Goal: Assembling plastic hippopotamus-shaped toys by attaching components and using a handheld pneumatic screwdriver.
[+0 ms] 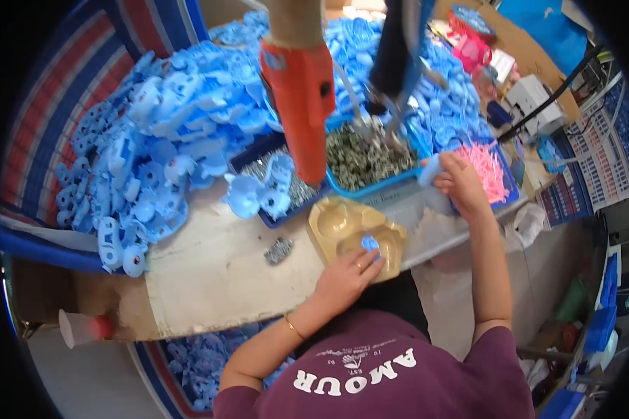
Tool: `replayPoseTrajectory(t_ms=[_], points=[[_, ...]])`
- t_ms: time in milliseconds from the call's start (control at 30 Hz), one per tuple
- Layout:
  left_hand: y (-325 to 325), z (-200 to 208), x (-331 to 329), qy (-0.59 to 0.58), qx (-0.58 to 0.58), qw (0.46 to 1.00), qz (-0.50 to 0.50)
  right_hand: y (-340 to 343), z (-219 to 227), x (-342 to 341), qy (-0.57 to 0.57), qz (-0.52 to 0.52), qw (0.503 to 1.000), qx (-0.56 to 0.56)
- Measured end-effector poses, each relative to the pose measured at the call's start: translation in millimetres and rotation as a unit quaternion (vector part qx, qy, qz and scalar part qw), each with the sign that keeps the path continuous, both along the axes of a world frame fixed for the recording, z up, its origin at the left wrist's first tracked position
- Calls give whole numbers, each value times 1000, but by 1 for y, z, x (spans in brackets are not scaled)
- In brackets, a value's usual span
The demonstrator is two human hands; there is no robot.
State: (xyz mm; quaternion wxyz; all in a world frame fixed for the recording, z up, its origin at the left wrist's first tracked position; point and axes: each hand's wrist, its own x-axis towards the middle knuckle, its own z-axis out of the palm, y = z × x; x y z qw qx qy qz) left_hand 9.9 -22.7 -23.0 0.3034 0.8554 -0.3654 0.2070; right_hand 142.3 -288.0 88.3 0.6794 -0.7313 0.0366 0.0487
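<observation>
My left hand (347,278) reaches over the near edge of a tan moulded holder (320,241) with rounded hollows. Its fingers are closed on a small bright-blue plastic piece (370,243) in the near hollow. Out to the right, my right hand (461,183) is raised between a tray of grey-green metal parts and one of pink sticks, pinching a pale-blue plastic piece (430,170); that piece is slightly blurred. An orange power screwdriver (299,105) hangs just beyond the holder, pointing down.
A blue tray (377,190) holds grey-green metal parts; a dark blue tray (276,221) holds small silvery parts, with blue shells across it. Pink sticks (486,167) fill another tray. Blue plastic shells (168,133) are heaped behind. A small metal cluster (278,251) lies on the worktop (217,279).
</observation>
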Motion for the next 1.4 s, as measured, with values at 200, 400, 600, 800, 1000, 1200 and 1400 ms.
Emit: replayPoseTrajectory(t_ms=[200,400,600,800,1000,1200,1400], points=[[-18,0,-3,6,-12,999,44,32,-10,-17,20,142,989,21],[-31,4,-11,49,-20,995,81,51,-8,-19,50,270,961,-31],[-32,4,-13,41,49,997,54,51,-30,-37,33,303,952,-39],[-9,17,-39,-22,83,996,11,70,-58,-57,-99,337,911,-215],[56,13,-32,-52,-38,961,268,88,-72,-57,-161,361,871,-293],[113,29,25,18,51,930,364,91,-63,-62,-196,338,867,-310],[150,41,27,-46,45,933,355,87,-59,-63,-206,328,879,-279]])
